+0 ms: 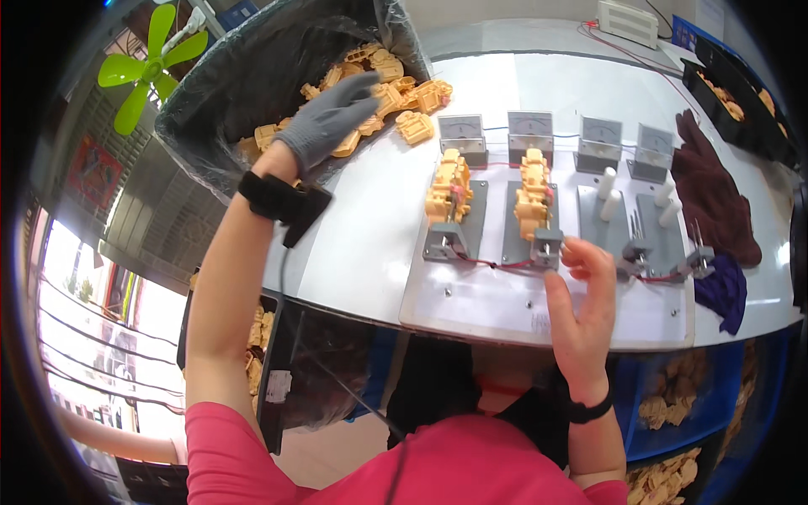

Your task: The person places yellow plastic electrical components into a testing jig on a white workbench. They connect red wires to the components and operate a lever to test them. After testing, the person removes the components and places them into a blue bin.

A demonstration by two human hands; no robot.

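Observation:
My left hand (331, 120), in a grey glove, reaches over a heap of orange-tan plastic housings (391, 99) at the mouth of a lined bin. Its fingers are stretched out, and no part shows in its grasp. My bare right hand (583, 299) is beside the grey clamp block (547, 245) of the second test stand, thumb and fingers apart; whether it touches the block is unclear. One housing (533, 194) sits on that stand, and another housing (450, 189) on the stand to its left. Behind them are small panel meters (530, 126).
The black-lined bin (227, 93) stands at the far left. Two more stands with white posts (612, 205) and upright pins are at right. Dark brown cloth (715, 194) and purple cloth (721, 293) lie beyond. A black tray (724, 105) is at far right; a green fan (150, 69) at upper left.

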